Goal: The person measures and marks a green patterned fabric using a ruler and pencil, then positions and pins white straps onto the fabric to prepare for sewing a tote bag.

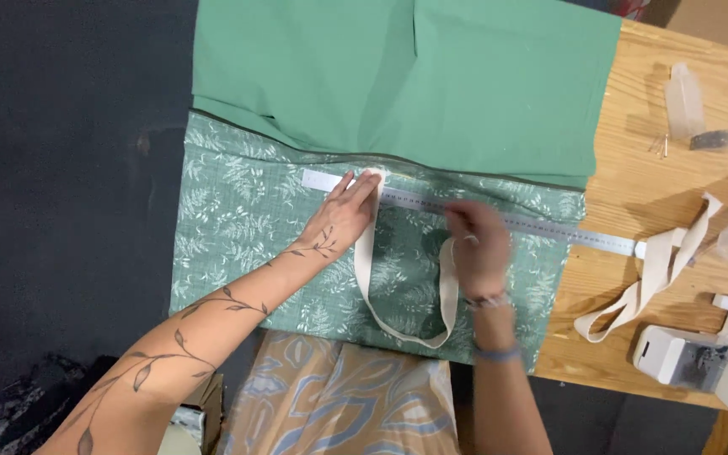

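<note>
A cream webbing strap (406,324) is laid in a U on a leaf-printed green fabric panel (229,227), with its loop hanging toward the near edge. One strap end is pressed flat under the outstretched fingers of the left hand (345,211), which lies open and flat against a long metal ruler (541,226). The other strap end is held down by the right hand (475,240), whose fingers are curled together over it; whether the webbing is pinched or only pressed cannot be told. The ruler is set across the panel just below a fold of plain green cloth (465,84) and juts out over the wooden bench (625,202).

A slip seems the likeliest fault: the ruler is smooth and rests on soft cloth, so a small push from either hand could skew it and the two strap ends would then sit unevenly. The webbing could also twist along its loop if an end is lifted. The panel overhangs the bench on the near side and could be dragged by its own weight.

The print looks woven and matte, the plain cloth smoother with soft creases. A second strap (650,282) lies loose beside a white sewing machine (701,358).
</note>
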